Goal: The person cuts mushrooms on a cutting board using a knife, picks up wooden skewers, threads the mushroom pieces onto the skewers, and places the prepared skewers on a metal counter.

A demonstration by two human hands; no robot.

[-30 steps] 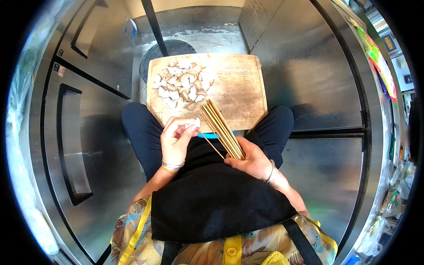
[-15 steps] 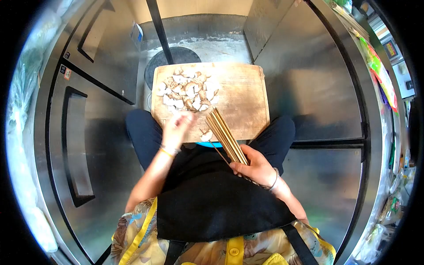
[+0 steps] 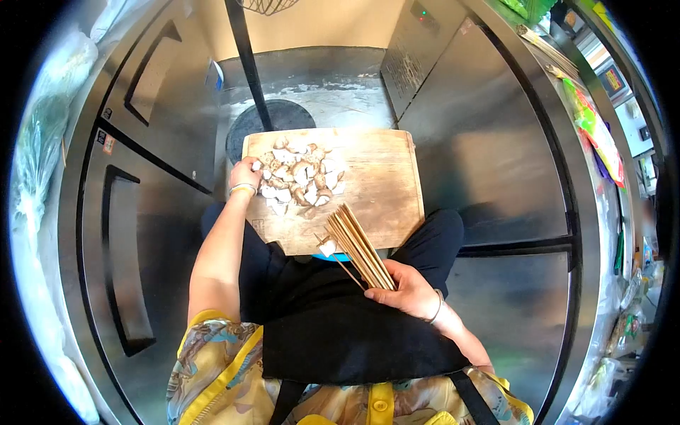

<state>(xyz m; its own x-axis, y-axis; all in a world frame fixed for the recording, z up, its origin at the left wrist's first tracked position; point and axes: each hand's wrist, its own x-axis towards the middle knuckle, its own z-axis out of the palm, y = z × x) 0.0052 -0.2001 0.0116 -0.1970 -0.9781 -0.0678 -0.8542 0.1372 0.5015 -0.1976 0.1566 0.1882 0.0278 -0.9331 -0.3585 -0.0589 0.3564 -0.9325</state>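
A pile of cut mushroom pieces lies on the left half of a wooden cutting board. At the pile's left edge is my left hand, its fingers pressed together at a pale mushroom piece; what lies between the fingertips is too small to tell. My right hand is closed around a bundle of thin wooden skewers that point up and left. One skewer stands apart on the bundle's left side, with a mushroom piece on it near its tip.
The board rests across the knees, with a blue rim under its near edge. Steel cabinets stand on both sides. Behind the board are a dark round disc and a black pole. Plastic bags line the far left.
My left hand has let go of the mushroom piece on the separate skewer and moved up and left to the pile. My right hand keeps its hold. The view has tilted, so the board appears lower.
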